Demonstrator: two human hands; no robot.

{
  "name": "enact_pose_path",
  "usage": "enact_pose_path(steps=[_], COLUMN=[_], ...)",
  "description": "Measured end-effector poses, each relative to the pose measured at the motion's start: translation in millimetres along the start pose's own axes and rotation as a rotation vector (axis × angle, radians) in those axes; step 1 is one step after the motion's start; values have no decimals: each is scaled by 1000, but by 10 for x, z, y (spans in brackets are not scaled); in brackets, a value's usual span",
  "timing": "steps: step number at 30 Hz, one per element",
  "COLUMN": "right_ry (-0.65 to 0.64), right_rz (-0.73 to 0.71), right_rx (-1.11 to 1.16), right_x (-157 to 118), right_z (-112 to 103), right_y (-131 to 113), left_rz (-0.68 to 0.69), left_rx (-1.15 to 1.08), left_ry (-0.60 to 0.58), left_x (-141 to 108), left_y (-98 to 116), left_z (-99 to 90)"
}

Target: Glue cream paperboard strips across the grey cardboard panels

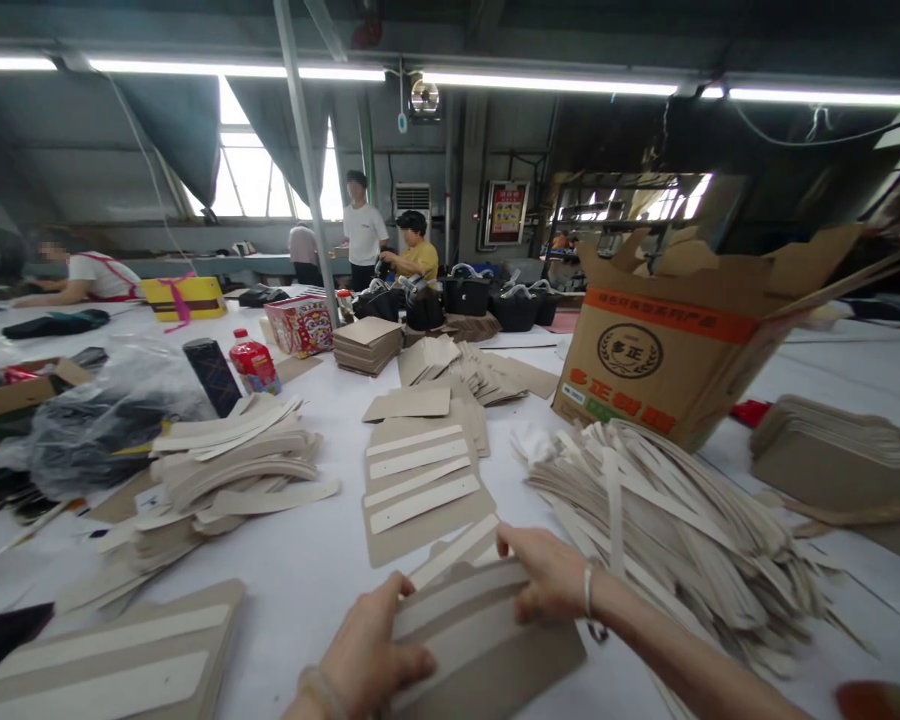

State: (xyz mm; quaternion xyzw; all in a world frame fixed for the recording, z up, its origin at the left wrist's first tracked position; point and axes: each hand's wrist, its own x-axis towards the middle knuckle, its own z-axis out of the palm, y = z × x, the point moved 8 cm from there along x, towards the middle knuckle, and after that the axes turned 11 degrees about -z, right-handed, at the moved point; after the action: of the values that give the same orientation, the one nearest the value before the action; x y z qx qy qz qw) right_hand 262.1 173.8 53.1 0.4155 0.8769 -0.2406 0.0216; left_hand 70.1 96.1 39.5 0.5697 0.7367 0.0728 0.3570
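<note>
Grey-beige cardboard panels with pale strips on them lie at the bottom centre, between my hands. My left hand is at their left edge, thumb and fingers around that side. At the upper right edge my right hand has its fingers bent over the panel and a pale strip. Just beyond, more panels with pale strips are laid overlapping. To the right spreads a big heap of loose pale strips; to the left is a pile of curved strips. A stack of stripped panels sits at bottom left.
A large open carton stands at the right, near stacked grey panels. Further back are a square cardboard stack, a red bottle, a patterned box, plastic wrap and black bags. Several people are across the table.
</note>
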Motion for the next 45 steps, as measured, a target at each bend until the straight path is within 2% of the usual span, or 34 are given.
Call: enact_pose_path(steps=[2, 4, 6, 8, 14, 17, 20, 22, 25, 28, 31, 33, 36, 41, 45], right_ry=[-63, -168, -236, -237, -119, -56, -75, -105, -102, -54, -91, -123, -144, -115, -102], right_rz=[-45, -80, -126, -170, -263, -278, -220, -167, -108, -111, -109, -91, -94, -133, -143], right_rx=[-120, -179, -193, -185, -200, -203, -106, -56, -98, -186, -229, -243, -245, -233, -205], right_x=[348, 662, 881, 989, 873, 728, 599, 577, 741, 1148, 1600, 1816, 1963, 1944, 1817], right_z=[-78, -10, 106, 181, 119, 93, 147, 132, -83, -381, -457, -409, -308, -258, -229], right_y=[25, 97, 172, 228, 166, 87, 96, 118, 134, 138, 215, 294, 376, 429, 397], left_rz=[-3, -20, -44, -54, -67, -77, -71, -57, -29, 14, -17, -57, -82, -78, -44], left_rx=[46, 123, 176, 195, 247, 162, 84, 65, 39, 98, 148, 167, 196, 237, 277], left_ry=[79, 141, 151, 151, 186, 131, 45, 9, 76, 229, 286, 285, 273, 252, 257], left_x=[126, 242, 323, 358, 321, 294, 283, 300, 418, 676, 1022, 1213, 1359, 1369, 1309], left_y=[3, -5, -24, -28, 5, -29, -62, -49, 35, 145, 125, 56, -24, -3, 89], left_z=[-85, -117, -96, -77, -90, -24, 41, 3, -280, -672, -881, -905, -865, -835, -849])
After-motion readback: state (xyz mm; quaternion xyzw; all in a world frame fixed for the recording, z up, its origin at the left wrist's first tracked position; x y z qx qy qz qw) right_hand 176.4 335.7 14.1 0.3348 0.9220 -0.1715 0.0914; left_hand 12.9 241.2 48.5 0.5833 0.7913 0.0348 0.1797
